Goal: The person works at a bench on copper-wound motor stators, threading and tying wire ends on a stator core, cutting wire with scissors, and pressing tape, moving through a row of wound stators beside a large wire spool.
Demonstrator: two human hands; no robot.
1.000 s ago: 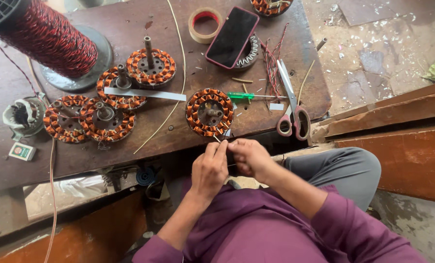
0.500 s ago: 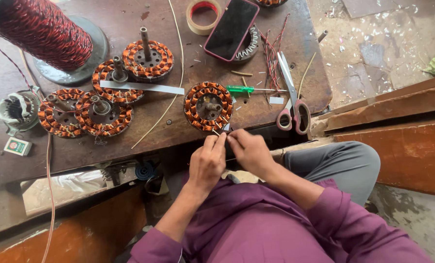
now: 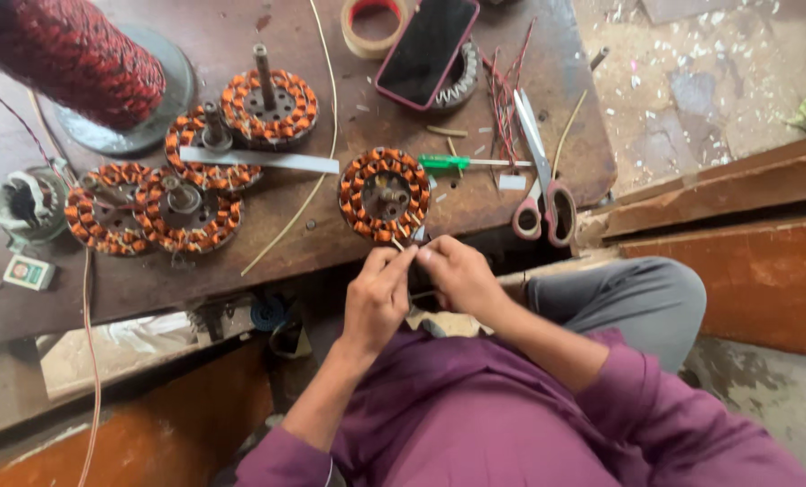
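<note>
Both hands pinching probably wire (tiny) beside copper-wound stator.

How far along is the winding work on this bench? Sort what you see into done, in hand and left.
Done, by the look of it: four wound stators sit grouped at the table's left. In hand: left hand and right hand pinch something thin, probably wire, at the near edge of a fifth stator. Left: cannot tell; scissors and wire spool lie untouched.

Orange-copper wound stator, red-black wire spool, green-handled screwdriver, red-handled scissors.
</note>
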